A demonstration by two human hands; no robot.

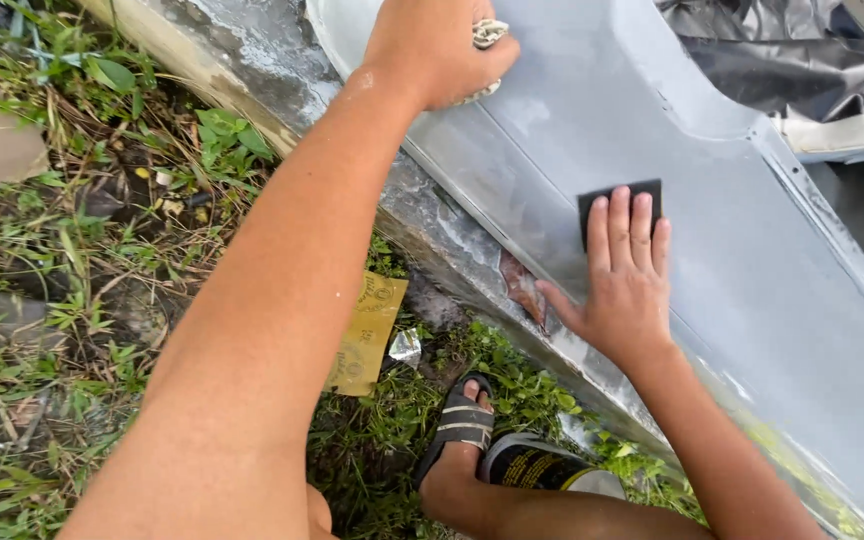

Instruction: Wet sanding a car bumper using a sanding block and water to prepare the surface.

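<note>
pressing gritty square sandpaper [619, 203], smooth panel [752, 290]

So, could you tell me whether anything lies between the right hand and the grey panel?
Only the dark sanding sheet: the right hand presses it flat on the grey panel. Nothing else intervenes.

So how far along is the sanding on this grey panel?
Partly done, it seems. The grey panel looks dull and scuffed around the right hand, which presses a dark sanding pad flat on it. The left hand grips a rag. Blotchy patches along the lower edge look unfinished.
</note>
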